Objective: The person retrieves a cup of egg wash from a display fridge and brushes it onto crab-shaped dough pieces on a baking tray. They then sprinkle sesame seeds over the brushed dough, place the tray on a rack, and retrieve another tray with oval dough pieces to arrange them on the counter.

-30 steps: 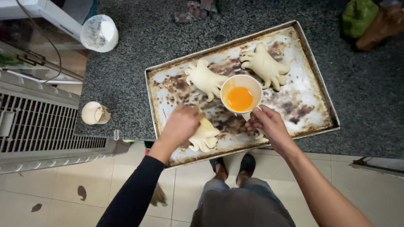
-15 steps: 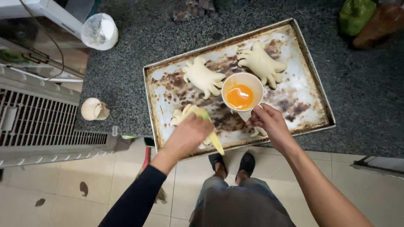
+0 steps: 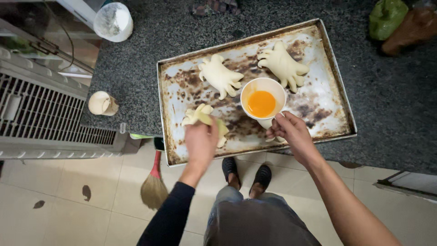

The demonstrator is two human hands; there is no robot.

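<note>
A stained metal baking tray (image 3: 327,73) lies on a dark granite counter (image 3: 391,105). Two hand-shaped pieces of pale dough (image 3: 220,76) (image 3: 283,65) rest on its far half. My left hand (image 3: 200,141) is closed on a third dough piece (image 3: 196,115) over the tray's near left part. A white cup of orange beaten egg (image 3: 262,101) stands at the tray's middle, and my right hand (image 3: 291,132) grips it from the near side.
A white plastic container (image 3: 114,20) and a small pale cup (image 3: 102,103) sit at the counter's left. Green and brown bags (image 3: 400,23) lie at the far right. A metal grille (image 3: 45,114) is at left; a broom (image 3: 154,187) leans below, by my shoes (image 3: 246,173).
My left hand has lifted the dough piece from the tray's near edge and shifted it left and farther in. My right hand has stayed on the cup.
</note>
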